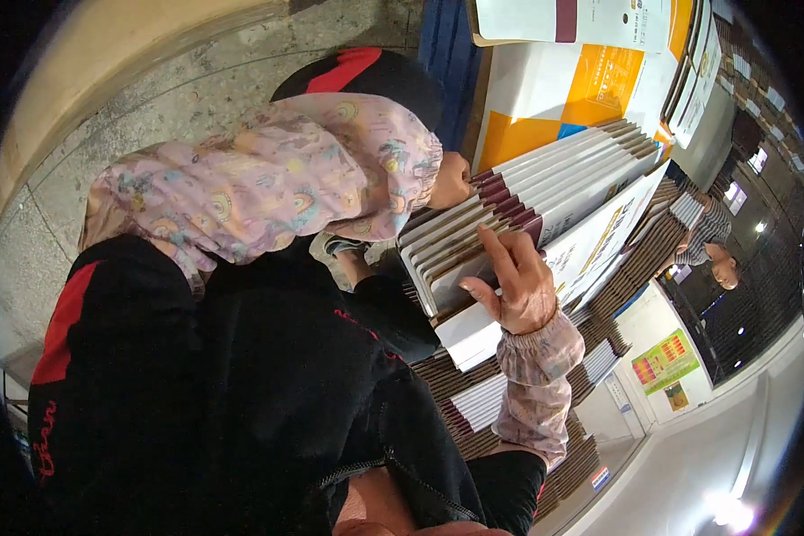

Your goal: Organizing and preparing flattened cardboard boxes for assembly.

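In front of me stands a stack of flattened cardboard cartons [545, 183], white with maroon bands and brown corrugated edges, fanned in overlapping steps. My left hand [451, 181] is curled against the stack's left edge, its fingertips hidden by the boards. On the nearer side, my right hand [520, 284] rests over the carton edges with thumb and fingers apart. Patterned pink sleeve covers reach down both forearms to the wrists.
Larger white and orange cartons [545, 89] lie beyond the stack, beside a blue surface [448, 67]. More piled cardboard [482, 402] lies below and right. Another person [713, 228] in a striped top stands among stacks at the far right.
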The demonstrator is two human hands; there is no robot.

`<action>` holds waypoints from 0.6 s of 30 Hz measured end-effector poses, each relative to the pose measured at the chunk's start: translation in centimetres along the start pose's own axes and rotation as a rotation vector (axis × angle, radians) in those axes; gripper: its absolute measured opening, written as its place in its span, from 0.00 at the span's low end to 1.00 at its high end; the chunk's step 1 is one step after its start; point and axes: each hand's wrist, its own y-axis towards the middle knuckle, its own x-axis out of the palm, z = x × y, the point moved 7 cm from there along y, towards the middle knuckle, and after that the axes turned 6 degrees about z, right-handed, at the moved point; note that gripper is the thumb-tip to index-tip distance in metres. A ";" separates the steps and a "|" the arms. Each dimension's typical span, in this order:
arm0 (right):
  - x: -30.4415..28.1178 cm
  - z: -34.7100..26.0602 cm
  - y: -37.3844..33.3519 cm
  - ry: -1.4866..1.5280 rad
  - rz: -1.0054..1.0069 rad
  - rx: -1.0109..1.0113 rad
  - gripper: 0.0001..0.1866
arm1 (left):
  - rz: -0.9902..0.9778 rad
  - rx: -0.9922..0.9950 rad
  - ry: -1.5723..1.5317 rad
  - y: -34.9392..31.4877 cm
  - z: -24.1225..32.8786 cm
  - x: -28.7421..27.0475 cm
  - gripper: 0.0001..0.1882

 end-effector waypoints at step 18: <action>0.8 0.3 0.6 -0.088 -0.128 0.082 0.26 | 0.063 -0.029 0.002 0.9 -1.5 0.7 0.20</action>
